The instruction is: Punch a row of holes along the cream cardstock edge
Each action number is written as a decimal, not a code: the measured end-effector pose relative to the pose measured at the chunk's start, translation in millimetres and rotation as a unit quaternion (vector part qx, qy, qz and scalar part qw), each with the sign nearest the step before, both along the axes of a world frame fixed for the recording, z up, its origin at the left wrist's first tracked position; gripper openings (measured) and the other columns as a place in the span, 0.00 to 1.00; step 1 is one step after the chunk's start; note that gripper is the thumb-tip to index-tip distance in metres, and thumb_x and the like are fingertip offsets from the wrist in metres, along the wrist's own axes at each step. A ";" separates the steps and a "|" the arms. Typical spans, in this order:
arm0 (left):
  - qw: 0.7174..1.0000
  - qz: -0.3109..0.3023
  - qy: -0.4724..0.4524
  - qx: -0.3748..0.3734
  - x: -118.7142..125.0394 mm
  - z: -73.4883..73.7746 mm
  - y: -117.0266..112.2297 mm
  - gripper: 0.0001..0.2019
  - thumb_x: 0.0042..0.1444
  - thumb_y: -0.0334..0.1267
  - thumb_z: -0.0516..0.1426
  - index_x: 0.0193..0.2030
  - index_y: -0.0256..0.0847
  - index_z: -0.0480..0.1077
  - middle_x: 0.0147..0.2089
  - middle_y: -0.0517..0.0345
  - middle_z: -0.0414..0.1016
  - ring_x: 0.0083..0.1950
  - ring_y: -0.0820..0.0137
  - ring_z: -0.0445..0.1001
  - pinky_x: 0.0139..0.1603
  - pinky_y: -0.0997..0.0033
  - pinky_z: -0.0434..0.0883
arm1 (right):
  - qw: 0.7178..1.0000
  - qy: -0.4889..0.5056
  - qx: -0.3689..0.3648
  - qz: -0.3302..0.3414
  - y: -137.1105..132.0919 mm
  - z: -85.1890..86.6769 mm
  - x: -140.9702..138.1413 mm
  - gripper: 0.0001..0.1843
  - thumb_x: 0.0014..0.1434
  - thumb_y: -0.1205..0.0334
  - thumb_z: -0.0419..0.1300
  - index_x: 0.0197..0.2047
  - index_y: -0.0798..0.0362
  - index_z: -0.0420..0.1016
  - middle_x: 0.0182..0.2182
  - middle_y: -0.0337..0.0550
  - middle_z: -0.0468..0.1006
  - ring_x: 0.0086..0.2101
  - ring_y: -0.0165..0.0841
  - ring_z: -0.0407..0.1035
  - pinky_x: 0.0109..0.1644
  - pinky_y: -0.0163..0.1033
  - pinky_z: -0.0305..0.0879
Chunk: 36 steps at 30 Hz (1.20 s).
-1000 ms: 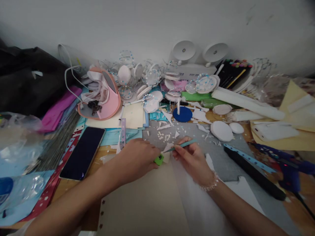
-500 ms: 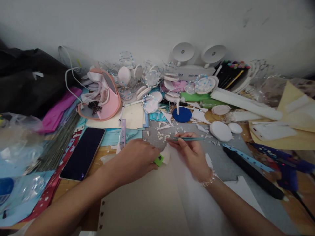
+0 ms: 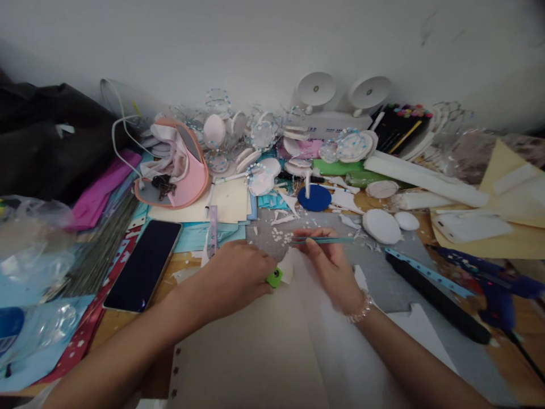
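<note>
My left hand [image 3: 236, 272] is closed over a small green object [image 3: 275, 277] and holds it down at the edge of a white sheet [image 3: 336, 335]. My right hand [image 3: 327, 261] pinches thin teal tweezers [image 3: 326, 240], which lie level and point left toward a scatter of small white bits [image 3: 283, 234] on the grey mat [image 3: 392, 284]. A beaded bracelet [image 3: 360, 309] is on the right wrist. A cream sheet with punched holes [image 3: 247, 352] lies under both forearms.
A dark phone [image 3: 145, 264] lies to the left and a pink visor [image 3: 183, 167] behind it. White foam ovals [image 3: 382, 226], a blue disc [image 3: 315, 197], beaded rings, markers [image 3: 404, 128] and a white device [image 3: 336, 111] crowd the back. A blue glue gun [image 3: 494, 284] and black bar [image 3: 438, 301] lie right.
My right hand rose from beside the green object and turned the tweezers from slanted to level, tip now over the white bits. My left hand stayed put.
</note>
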<state>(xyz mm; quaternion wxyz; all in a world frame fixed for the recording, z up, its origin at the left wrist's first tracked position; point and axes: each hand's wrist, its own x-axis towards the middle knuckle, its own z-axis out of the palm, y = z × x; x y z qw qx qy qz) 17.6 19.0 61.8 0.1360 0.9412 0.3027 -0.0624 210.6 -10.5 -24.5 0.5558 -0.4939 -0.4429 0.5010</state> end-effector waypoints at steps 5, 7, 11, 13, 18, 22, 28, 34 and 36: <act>1.000 -0.002 0.012 0.005 -0.1 -1.3 -0.6 0.06 0.53 0.38 0.58 0.37 0.40 0.70 0.35 0.55 0.77 0.38 0.61 0.76 0.37 0.65 0.68 | 0.998 0.056 0.012 -0.002 1.1 -1.0 -0.8 0.10 0.59 0.56 0.58 0.39 0.47 0.60 0.44 0.42 0.74 0.46 0.35 0.71 0.55 0.50 0.65; 1.000 -0.003 0.014 0.006 0.3 -1.3 -0.8 0.06 0.53 0.38 0.58 0.37 0.40 0.70 0.35 0.55 0.78 0.38 0.61 0.76 0.37 0.64 0.69 | 0.998 0.063 0.014 0.001 1.4 -1.4 -0.8 0.09 0.59 0.56 0.57 0.39 0.47 0.59 0.44 0.42 0.74 0.48 0.35 0.69 0.56 0.51 0.65; 1.000 -0.002 0.015 0.008 0.8 -0.9 -0.8 0.05 0.54 0.38 0.58 0.36 0.40 0.70 0.35 0.55 0.78 0.37 0.61 0.76 0.36 0.64 0.69 | 0.998 0.053 0.010 0.011 0.8 -2.7 -0.9 0.08 0.60 0.57 0.56 0.39 0.47 0.59 0.46 0.43 0.73 0.50 0.35 0.68 0.57 0.51 0.63; 1.000 -0.004 0.012 0.009 0.7 -0.8 -0.7 0.05 0.54 0.38 0.58 0.36 0.40 0.70 0.35 0.55 0.78 0.38 0.60 0.76 0.36 0.64 0.68 | 0.998 0.054 0.007 0.016 0.0 -2.8 -1.6 0.08 0.61 0.57 0.56 0.39 0.47 0.59 0.46 0.43 0.73 0.49 0.36 0.68 0.57 0.51 0.63; 1.000 0.004 0.021 0.005 1.2 0.5 -0.9 0.06 0.54 0.39 0.58 0.35 0.40 0.71 0.34 0.55 0.77 0.37 0.61 0.76 0.34 0.65 0.67 | 1.000 -0.003 0.030 0.004 1.9 1.8 4.1 0.06 0.61 0.57 0.55 0.39 0.46 0.59 0.45 0.45 0.73 0.44 0.38 0.70 0.50 0.50 0.67; 1.000 0.012 0.018 -0.011 0.1 2.9 -0.1 0.06 0.55 0.40 0.57 0.35 0.40 0.71 0.34 0.56 0.77 0.37 0.61 0.75 0.35 0.65 0.66 | 0.969 -0.181 0.130 -0.109 13.0 2.0 27.8 0.06 0.61 0.57 0.53 0.39 0.47 0.60 0.35 0.43 0.71 0.38 0.38 0.68 0.46 0.47 0.64; 0.993 0.056 -0.060 -0.083 -8.1 4.6 6.4 0.12 0.58 0.48 0.53 0.40 0.43 0.71 0.38 0.58 0.77 0.40 0.65 0.74 0.37 0.70 0.64 | 0.783 -0.587 0.050 -0.197 25.3 -13.1 59.3 0.06 0.56 0.62 0.53 0.37 0.53 0.68 0.33 0.48 0.71 0.37 0.43 0.64 0.40 0.50 0.58; 0.972 0.154 -0.117 -0.135 -7.6 -1.0 12.8 0.18 0.56 0.54 0.52 0.35 0.41 0.72 0.31 0.61 0.74 0.32 0.71 0.70 0.29 0.75 0.58 | 0.789 -0.566 0.171 -0.166 12.4 6.9 43.1 0.16 0.53 0.68 0.54 0.47 0.52 0.68 0.46 0.53 0.70 0.47 0.47 0.62 0.51 0.57 0.56; 0.970 0.169 -0.116 -0.131 -5.8 -3.7 12.3 0.20 0.56 0.55 0.52 0.31 0.40 0.72 0.28 0.62 0.72 0.29 0.73 0.68 0.27 0.76 0.56 | 0.836 -0.479 0.259 -0.068 3.4 18.3 30.5 0.18 0.55 0.67 0.53 0.50 0.51 0.65 0.48 0.50 0.68 0.50 0.43 0.62 0.54 0.53 0.57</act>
